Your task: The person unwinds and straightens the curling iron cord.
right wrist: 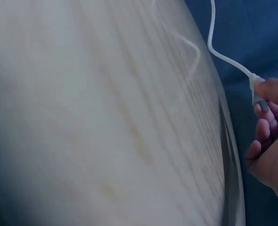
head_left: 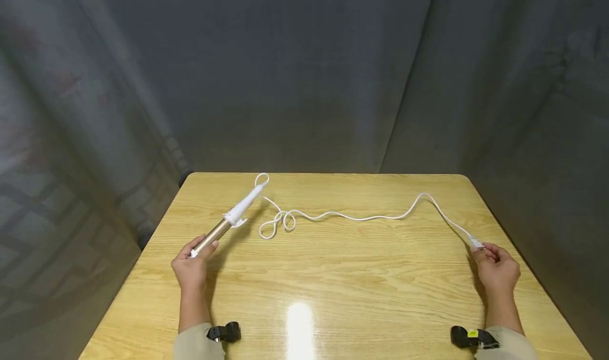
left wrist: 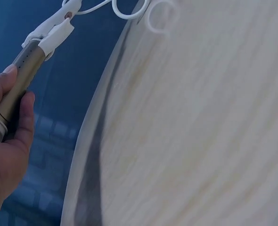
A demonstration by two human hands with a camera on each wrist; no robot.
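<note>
A curling iron (head_left: 227, 220) with a gold barrel and white handle lies slanted over the left half of the wooden table (head_left: 333, 275). My left hand (head_left: 191, 267) grips the barrel's tip, thumb and fingers curled round the curling iron (left wrist: 21, 80) in the left wrist view. Its white cord (head_left: 361, 217) loops near the handle and runs right across the table to the plug (head_left: 476, 242). My right hand (head_left: 497, 269) pinches that plug (right wrist: 257, 96) at the table's right edge, cord (right wrist: 224, 56) rising from it.
Grey fabric walls close in behind and on both sides of the table. The table's rounded back corners and side edges show. A glare spot (head_left: 300, 323) sits on the near middle of the wood. Black wrist-camera mounts (head_left: 225, 332) sit at both sleeves.
</note>
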